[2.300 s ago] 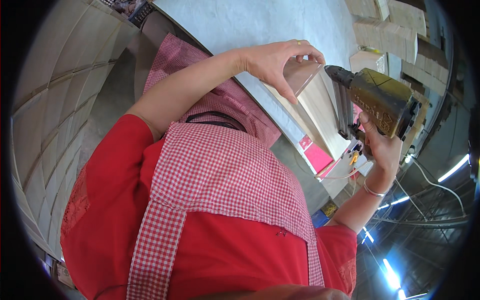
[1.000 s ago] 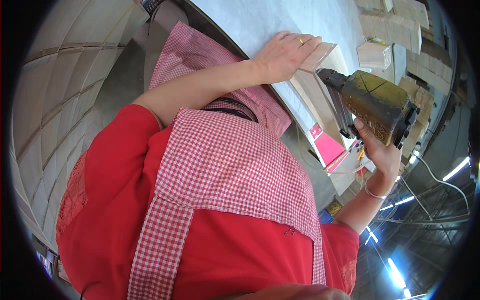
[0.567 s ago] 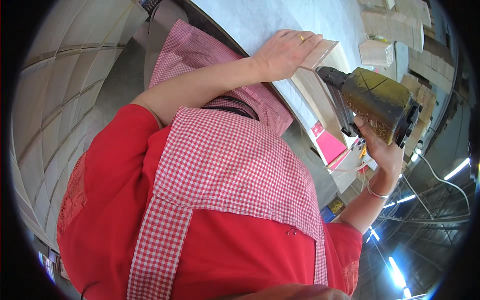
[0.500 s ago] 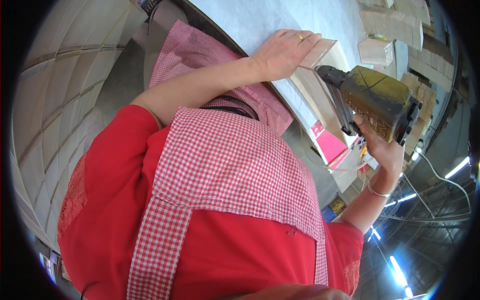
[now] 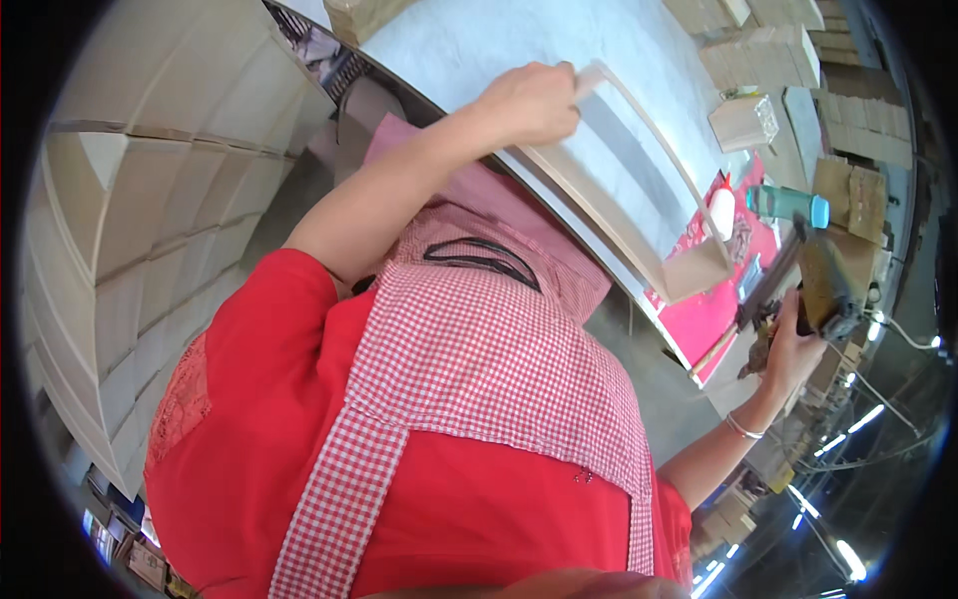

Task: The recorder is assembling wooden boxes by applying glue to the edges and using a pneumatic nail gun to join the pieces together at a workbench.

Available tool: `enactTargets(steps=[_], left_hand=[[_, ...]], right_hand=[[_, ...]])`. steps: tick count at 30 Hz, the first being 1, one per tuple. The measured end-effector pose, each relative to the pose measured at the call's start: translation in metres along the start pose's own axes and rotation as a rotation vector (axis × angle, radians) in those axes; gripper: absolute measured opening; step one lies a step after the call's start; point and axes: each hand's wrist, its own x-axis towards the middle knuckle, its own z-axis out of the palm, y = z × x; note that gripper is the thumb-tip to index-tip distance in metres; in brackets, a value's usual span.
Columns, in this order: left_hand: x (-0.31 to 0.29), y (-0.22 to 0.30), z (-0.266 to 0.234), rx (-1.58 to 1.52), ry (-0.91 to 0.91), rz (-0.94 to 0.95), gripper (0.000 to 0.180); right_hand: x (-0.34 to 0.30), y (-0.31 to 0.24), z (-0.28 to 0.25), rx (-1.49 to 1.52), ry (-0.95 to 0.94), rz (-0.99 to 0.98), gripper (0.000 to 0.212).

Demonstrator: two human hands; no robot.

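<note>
My left hand [image 5: 534, 103] is closed on the left end of a rectangular wooden frame [image 5: 597, 200], made of thin pale boards. The frame rests over the table's near edge, and the table top shows through its middle. Out to the right, my right hand [image 5: 791, 349] is wrapped round the handle of a nail gun [image 5: 830, 280] with a worn yellow-and-black body. The gun is apart from the frame, and its nose is partly blurred.
Pale covering lies over the worktable [image 5: 449, 45], with a pink sheet [image 5: 699, 324] at its right end. A white bottle with a red tip [image 5: 721, 212] and a teal bottle [image 5: 783, 203] are there. Board stacks [image 5: 763, 60] stand behind; large pale panels [image 5: 150, 225] rise at left.
The nail gun has moved off the frame's corner, away to the right. My left hand has shifted left and now grips the frame's end, and the frame has turned and shifted.
</note>
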Motion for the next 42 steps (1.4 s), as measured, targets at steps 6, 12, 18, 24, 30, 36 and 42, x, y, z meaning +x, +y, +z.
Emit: enactTargets(steps=[6,12,18,24,30,36,42], left_hand=[[0.041,-0.027,-0.023,0.181,-0.081,-0.094,0.045],[0.067,-0.034,-0.029,0.317,-0.145,-0.105,0.044],[0.046,-0.019,-0.035,0.092,-0.146,-0.198,0.064],[-0.001,-0.055,-0.027,-0.434,0.023,-0.215,0.071],[-0.041,-0.081,-0.001,-0.818,0.148,-0.165,0.071],[-0.035,-0.072,-0.002,-0.768,0.131,-0.19,0.071],[-0.001,-0.056,-0.021,-0.797,0.078,-0.29,0.07]], right_hand=[[-0.029,0.183,0.031,-0.372,0.042,-0.421,0.045],[-0.05,0.241,0.089,-0.567,-0.039,-0.024,0.062],[-0.039,0.243,0.111,-0.591,-0.131,0.28,0.06],[-0.056,0.207,0.113,-0.242,0.004,0.152,0.044],[-0.105,0.102,0.16,0.461,-0.034,0.101,0.043],[-0.112,0.087,0.189,0.624,-0.088,0.177,0.056],[-0.061,0.084,0.176,0.83,-0.268,0.424,0.062]])
